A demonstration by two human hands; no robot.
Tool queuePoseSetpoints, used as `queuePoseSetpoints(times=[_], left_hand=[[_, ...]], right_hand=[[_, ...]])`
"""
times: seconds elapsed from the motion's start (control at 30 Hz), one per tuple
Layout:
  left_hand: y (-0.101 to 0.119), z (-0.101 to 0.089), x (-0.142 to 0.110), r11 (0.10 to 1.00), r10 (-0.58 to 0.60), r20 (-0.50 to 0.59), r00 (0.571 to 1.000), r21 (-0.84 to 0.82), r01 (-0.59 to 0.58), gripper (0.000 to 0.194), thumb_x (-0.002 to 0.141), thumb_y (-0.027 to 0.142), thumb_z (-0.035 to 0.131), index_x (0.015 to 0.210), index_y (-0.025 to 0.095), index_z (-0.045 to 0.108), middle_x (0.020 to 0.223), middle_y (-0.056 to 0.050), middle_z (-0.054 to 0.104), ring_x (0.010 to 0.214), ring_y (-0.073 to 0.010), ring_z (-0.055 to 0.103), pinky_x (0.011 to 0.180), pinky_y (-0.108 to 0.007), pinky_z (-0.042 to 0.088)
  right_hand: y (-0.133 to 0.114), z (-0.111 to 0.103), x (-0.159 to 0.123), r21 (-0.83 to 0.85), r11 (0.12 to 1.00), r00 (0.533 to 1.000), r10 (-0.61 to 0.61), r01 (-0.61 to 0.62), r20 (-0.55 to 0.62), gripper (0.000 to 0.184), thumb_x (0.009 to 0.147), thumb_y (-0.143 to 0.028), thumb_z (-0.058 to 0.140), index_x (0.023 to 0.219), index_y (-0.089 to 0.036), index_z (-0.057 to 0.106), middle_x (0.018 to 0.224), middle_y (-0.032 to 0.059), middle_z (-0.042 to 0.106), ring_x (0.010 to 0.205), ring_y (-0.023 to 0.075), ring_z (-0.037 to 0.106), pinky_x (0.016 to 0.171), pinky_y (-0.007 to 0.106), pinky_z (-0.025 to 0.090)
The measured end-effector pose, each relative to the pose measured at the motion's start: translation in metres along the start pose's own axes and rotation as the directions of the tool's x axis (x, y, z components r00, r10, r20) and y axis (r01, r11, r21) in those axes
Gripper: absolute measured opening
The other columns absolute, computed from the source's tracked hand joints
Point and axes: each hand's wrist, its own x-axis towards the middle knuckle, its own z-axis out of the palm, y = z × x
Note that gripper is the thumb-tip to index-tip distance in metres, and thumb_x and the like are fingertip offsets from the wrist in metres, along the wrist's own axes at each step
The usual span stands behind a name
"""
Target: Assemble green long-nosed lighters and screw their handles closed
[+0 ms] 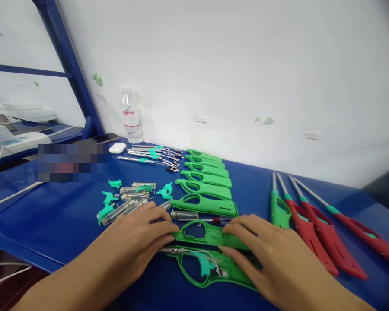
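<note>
A green lighter shell half lies crosswise between my hands, its inner side up. My left hand pinches its narrow tip. My right hand has its fingers and thumb around the wide handle end and covers much of it. Just below, a second green shell half rests on the table, holding a teal trigger, white wires and a metal tube. Above the pinched half lie a clear fuel tank and a thin screwdriver with a reddish handle.
Several green shells form a column on the blue table. Finished-looking red lighters and a green one lie right. Wired metal tubes, loose tanks and teal triggers lie left, below a water bottle.
</note>
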Motion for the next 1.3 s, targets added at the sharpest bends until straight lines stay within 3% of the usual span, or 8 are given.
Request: queuePoseSetpoints(times=[0.27, 0.47, 0.8, 0.9, 0.97, 1.1, 1.2, 1.3], left_hand=[[0.006, -0.007, 0.003, 0.999, 0.015, -0.097, 0.995, 0.039, -0.011, 0.038, 0.118, 0.024, 0.039, 0.108, 0.025, 0.077, 0.101, -0.001, 0.076, 0.087, -0.0165, 0.074, 0.080, -0.027, 0.058], [0.011, -0.006, -0.001, 0.997, -0.016, -0.176, 0.984, 0.075, 0.030, 0.024, 0.115, 0.026, 0.050, 0.129, 0.032, 0.068, 0.115, 0.001, 0.075, 0.099, -0.0167, 0.076, 0.084, -0.027, 0.058], [0.010, -0.011, -0.003, 0.979, 0.105, -0.182, 0.978, 0.190, -0.070, 0.034, 0.115, 0.012, 0.041, 0.133, 0.024, 0.068, 0.110, -0.002, 0.075, 0.094, -0.0171, 0.072, 0.082, -0.027, 0.057], [0.012, -0.011, -0.001, 0.977, 0.094, -0.165, 0.982, 0.207, -0.059, 0.032, 0.117, 0.017, 0.039, 0.131, 0.025, 0.066, 0.108, -0.001, 0.077, 0.094, -0.0195, 0.074, 0.085, -0.032, 0.059], [0.014, -0.010, -0.001, 0.974, 0.048, -0.180, 0.983, 0.226, -0.006, 0.028, 0.118, 0.026, 0.041, 0.137, 0.026, 0.062, 0.112, -0.003, 0.077, 0.100, -0.0229, 0.076, 0.088, -0.036, 0.060], [0.019, -0.004, -0.003, 0.976, -0.150, -0.221, 0.964, 0.124, 0.181, 0.027, 0.115, 0.041, 0.050, 0.136, 0.027, 0.057, 0.110, -0.003, 0.076, 0.096, -0.0240, 0.077, 0.079, -0.035, 0.060], [0.024, 0.001, -0.006, 0.988, -0.143, -0.148, 0.979, 0.034, 0.150, 0.008, 0.112, 0.031, 0.054, 0.114, 0.028, 0.061, 0.103, -0.001, 0.072, 0.088, -0.0218, 0.073, 0.072, -0.032, 0.059], [0.029, 0.007, -0.008, 0.998, -0.058, -0.006, 0.998, 0.026, 0.058, 0.013, 0.110, 0.023, 0.054, 0.112, 0.029, 0.065, 0.110, -0.003, 0.070, 0.099, -0.0246, 0.070, 0.074, -0.032, 0.060]], right_hand=[[0.004, -0.004, 0.004, -0.070, 0.993, 0.991, -0.104, 0.098, -0.087, 0.031, 0.118, -0.033, 0.039, 0.101, -0.026, 0.065, 0.084, -0.0005, 0.074, 0.077, 0.0242, 0.069, 0.058, 0.037, 0.052], [0.001, -0.014, 0.006, -0.096, 0.994, 0.964, -0.070, 0.047, -0.255, 0.027, 0.118, -0.033, 0.042, 0.108, -0.025, 0.065, 0.079, -0.0025, 0.072, 0.071, 0.0191, 0.064, 0.060, 0.033, 0.048], [-0.007, -0.017, 0.009, -0.038, 0.998, 0.981, -0.061, 0.054, -0.183, 0.034, 0.117, -0.049, 0.038, 0.123, -0.025, 0.063, 0.090, 0.0022, 0.072, 0.075, 0.0196, 0.073, 0.059, 0.031, 0.054], [-0.005, -0.016, 0.008, -0.069, 0.995, 0.984, -0.078, 0.067, -0.161, 0.025, 0.114, -0.028, 0.038, 0.124, -0.026, 0.061, 0.093, 0.0032, 0.074, 0.078, 0.0211, 0.075, 0.060, 0.032, 0.057], [-0.002, -0.015, 0.007, -0.083, 0.995, 0.985, -0.073, 0.061, -0.156, 0.032, 0.102, -0.012, 0.040, 0.123, -0.026, 0.060, 0.093, 0.0030, 0.074, 0.077, 0.0212, 0.077, 0.060, 0.032, 0.057], [0.003, -0.013, 0.004, -0.102, 0.995, 0.982, -0.012, -0.007, -0.190, 0.037, 0.094, -0.007, 0.043, 0.123, -0.025, 0.056, 0.093, 0.0023, 0.076, 0.074, 0.0214, 0.079, 0.056, 0.033, 0.057], [0.004, -0.012, 0.003, -0.087, 0.996, 0.983, 0.016, -0.033, -0.185, 0.031, 0.099, -0.011, 0.044, 0.125, -0.025, 0.053, 0.095, 0.0017, 0.079, 0.076, 0.0215, 0.081, 0.056, 0.033, 0.058], [0.002, -0.012, 0.003, -0.077, 0.996, 0.987, 0.024, -0.037, -0.160, 0.030, 0.101, -0.013, 0.043, 0.126, -0.025, 0.053, 0.097, 0.0019, 0.080, 0.078, 0.0219, 0.082, 0.055, 0.034, 0.059]])
